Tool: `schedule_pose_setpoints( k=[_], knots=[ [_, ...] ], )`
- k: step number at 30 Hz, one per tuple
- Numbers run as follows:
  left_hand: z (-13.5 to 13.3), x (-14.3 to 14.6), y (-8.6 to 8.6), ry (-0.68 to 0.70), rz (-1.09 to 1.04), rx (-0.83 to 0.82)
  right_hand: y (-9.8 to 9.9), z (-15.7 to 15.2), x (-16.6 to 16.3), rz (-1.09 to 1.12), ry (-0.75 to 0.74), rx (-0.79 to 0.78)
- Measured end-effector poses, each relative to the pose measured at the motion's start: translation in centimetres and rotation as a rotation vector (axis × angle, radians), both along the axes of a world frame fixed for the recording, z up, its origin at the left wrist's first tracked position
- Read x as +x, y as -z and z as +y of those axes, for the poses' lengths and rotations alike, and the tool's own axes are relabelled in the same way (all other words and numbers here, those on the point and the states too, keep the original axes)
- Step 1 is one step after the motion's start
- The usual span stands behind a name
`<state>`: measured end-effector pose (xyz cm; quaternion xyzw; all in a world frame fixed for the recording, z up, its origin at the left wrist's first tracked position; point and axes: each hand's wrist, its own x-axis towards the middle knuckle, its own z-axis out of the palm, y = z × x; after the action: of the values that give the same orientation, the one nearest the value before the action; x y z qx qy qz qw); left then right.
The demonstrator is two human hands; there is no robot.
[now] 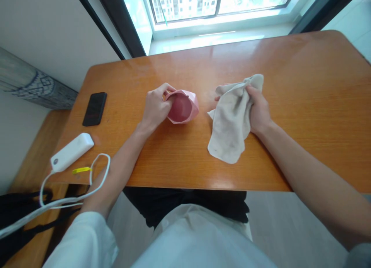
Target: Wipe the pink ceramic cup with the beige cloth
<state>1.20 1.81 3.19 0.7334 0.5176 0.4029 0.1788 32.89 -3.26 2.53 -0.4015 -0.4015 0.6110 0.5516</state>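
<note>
A pink faceted bowl or pot (193, 102) is tilted so that its round opening faces me, over the middle of the wooden table. My left hand (157, 106) is closed on its left rim, the thumb inside and the fingers outside. To the right, my right hand (259, 109) grips a cream-coloured cloth (230, 125) near its top. The cloth hangs down in loose folds and hides part of that hand; fingertips show past its left edge. A gap lies between cloth and bowl.
On the table (313, 117), a black phone (94, 109) lies at the left. Nearer me are a white power strip or adapter (72, 152) and its white cable (60, 201), which loops over my left forearm, with a yellow tag (81, 170). A window (217, 7) is behind the table.
</note>
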Motion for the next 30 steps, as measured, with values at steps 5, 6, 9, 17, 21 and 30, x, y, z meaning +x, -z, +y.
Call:
schedule_pose_setpoints(
  k=[5, 6, 9, 17, 21, 30],
  knots=[
    [1.5, 1.9, -2.0, 0.004, 0.197, -0.183, 0.3, 1.4, 2.0, -0.024, 0.179, 0.024],
    [1.7, 2.3, -2.4, 0.002, 0.218, -0.254, 0.1, 1.3, 1.9, -0.027, 0.206, -0.009],
    [2.3, 3.6, -3.3, -0.031, 0.259, -0.381, -0.3, 1.0, 1.3, -0.049, 0.232, -0.056],
    [3.8, 4.2, -3.3, -0.122, 0.313, -0.32, -0.9, 0.1, 0.7, -0.084, 0.171, -0.003],
    [-1.6, 4.5, -4.3, -0.089, 0.058, 0.111, -2.0, -2.4, -1.1, -0.14, 0.062, -0.008],
    [-14.6, 2.7, -3.3, 0.218, -0.224, 0.072, -4.8, -9.5, -5.9, -0.15, -0.385, -0.085]
  ],
)
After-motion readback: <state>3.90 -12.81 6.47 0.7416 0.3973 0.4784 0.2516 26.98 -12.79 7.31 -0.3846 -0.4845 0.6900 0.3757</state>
